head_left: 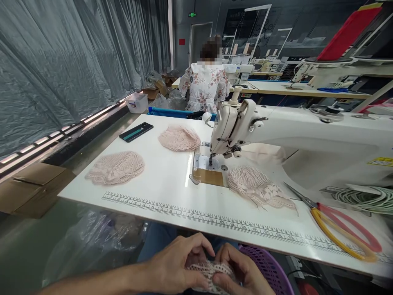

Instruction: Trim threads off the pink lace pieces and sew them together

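Note:
Below the table's front edge, my left hand point(181, 264) and my right hand point(238, 272) are both closed on one piece of pale lace point(211, 270), fingers and thumbs pinching it from either side. Part of that lace is covered by my fingers. On the white table point(166, 172) lie more pale pink lace pieces: a stack point(179, 137) left of the needle, a lace pile point(114, 167) at the left, and a bunched lace heap point(259, 186) right of the needle plate. The sewing machine point(233, 123) stands over the table with no hand near its needle.
Large scissors point(334, 225) with red and yellow handles lie at the right. A phone point(136, 132) rests at the back left. A purple basket point(267, 266) stands below the table. Another person point(204, 84) sits ahead, facing away. Coiled green cord point(365, 198) lies at far right.

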The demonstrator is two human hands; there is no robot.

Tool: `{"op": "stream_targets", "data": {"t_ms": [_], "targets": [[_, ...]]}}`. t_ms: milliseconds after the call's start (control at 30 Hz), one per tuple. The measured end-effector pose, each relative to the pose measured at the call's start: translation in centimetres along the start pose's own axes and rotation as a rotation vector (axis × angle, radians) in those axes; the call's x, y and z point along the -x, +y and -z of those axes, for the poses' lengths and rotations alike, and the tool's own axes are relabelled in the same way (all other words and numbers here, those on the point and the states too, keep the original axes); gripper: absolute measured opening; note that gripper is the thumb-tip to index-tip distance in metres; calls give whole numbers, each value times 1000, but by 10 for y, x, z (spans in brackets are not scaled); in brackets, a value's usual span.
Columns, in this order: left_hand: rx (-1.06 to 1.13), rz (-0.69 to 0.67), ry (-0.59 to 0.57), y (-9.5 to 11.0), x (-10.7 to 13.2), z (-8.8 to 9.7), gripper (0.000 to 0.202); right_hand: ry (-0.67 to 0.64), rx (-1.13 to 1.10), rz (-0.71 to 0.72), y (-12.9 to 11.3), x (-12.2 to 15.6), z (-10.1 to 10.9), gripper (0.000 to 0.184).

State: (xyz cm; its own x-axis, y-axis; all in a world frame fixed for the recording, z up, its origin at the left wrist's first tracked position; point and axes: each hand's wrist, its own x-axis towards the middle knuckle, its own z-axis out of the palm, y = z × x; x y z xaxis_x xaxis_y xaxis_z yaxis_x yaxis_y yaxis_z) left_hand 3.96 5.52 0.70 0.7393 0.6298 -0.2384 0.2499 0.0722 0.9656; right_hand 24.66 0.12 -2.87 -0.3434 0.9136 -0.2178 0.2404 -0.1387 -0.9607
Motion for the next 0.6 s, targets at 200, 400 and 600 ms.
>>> {"op": "stream_targets", "data": {"t_ms": [200, 400, 600], "targets": [[-64, 0, 104, 1, 4, -10, 46, 55, -55, 10, 0, -2, 0, 43], [15, 62, 233, -9, 1, -22, 33, -19, -265, -100, -10, -3, 0, 41], [-36, 43, 229, -5, 3, -18, 27, -46, -109, -26, -11, -3, 6, 41]]}}
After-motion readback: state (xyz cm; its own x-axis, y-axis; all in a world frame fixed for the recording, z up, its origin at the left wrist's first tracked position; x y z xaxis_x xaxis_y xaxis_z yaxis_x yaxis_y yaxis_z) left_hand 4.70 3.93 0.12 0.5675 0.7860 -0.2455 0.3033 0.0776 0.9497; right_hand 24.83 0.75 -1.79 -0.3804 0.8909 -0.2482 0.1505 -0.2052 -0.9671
